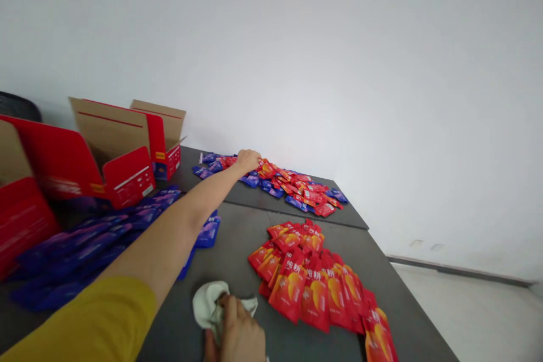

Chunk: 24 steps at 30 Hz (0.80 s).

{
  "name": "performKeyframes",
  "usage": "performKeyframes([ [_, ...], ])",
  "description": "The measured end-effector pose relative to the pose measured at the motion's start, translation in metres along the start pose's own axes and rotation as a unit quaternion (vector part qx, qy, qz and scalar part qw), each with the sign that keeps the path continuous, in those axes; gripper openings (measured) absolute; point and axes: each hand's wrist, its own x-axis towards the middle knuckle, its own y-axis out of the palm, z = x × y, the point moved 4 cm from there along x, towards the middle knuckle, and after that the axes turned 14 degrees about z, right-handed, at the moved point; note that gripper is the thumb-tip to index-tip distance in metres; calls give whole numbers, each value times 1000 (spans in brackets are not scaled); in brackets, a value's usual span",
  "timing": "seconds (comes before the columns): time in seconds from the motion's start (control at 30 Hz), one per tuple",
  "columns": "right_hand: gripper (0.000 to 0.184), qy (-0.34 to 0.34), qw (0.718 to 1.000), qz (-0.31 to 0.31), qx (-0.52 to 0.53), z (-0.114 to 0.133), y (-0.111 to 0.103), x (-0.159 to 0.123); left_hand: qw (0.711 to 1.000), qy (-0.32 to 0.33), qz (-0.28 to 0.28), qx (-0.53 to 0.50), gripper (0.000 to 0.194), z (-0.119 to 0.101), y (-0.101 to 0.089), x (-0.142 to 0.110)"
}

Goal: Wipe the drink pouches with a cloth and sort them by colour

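Gray tabletop [237, 237] lies under my two hands, and they are far apart. My right hand [237, 332] is close to me and grips a soft white cloth [207, 305]. Just to the right of that hand, a long heap of red packets [311, 288] runs away from me. Blue packets [63, 263] lie under my left arm [178, 220]. My left hand [248, 161] reaches far out and rests on the far pile of red and blue packets [297, 189]. I cannot tell if it holds one. That pile is much nearer this hand than my right. Open red boxes [114, 158] stand to its left.

Three red cartons [114, 153], three piles of sachets [292, 186], two gray tables [178, 328], one left hand [248, 161], one right hand [240, 336] and one white cloth [207, 305] share the frame.
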Motion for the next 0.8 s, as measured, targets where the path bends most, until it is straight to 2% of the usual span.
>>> performKeyframes([
  [0.1,39,-20,1000,-8,12,4,-7,-6,1000,9,-14,-19,31,8,-35,-28],
  [0.2,35,-23,1000,-14,12,3,-11,-8,998,40,-29,-37,30,12,-60,-68],
  [0.3,33,-35,998,-22,44,-1,-17,-12,989,106,-54,-83,29,10,-71,-122],
  [0.37,32,-62,992,-57,98,-2,-27,-21,978,160,-43,-127,28,6,-69,-162],
  [0.43,33,-111,976,-112,148,0,-39,-36,966,190,3,-177,27,1,-61,-203],
  [0.47,33,-136,967,-136,165,2,-46,-44,959,193,44,-204,26,-1,-54,-223],
  [0.53,33,-160,953,-181,183,8,-58,-59,934,170,162,-268,24,-5,-33,-260],
  [0.6,35,-163,949,-203,178,18,-66,-65,888,121,290,-336,18,-8,-8,-296],
  [0.67,38,-159,961,-178,139,32,-64,-59,833,56,379,-399,9,-10,16,-326],
  [0.7,40,-145,972,-156,104,39,-60,-54,809,18,404,-427,7,-10,27,-338],
  [0.8,42,-60,996,-53,-25,50,-37,-34,757,-62,431,-486,15,-12,54,-360],
])
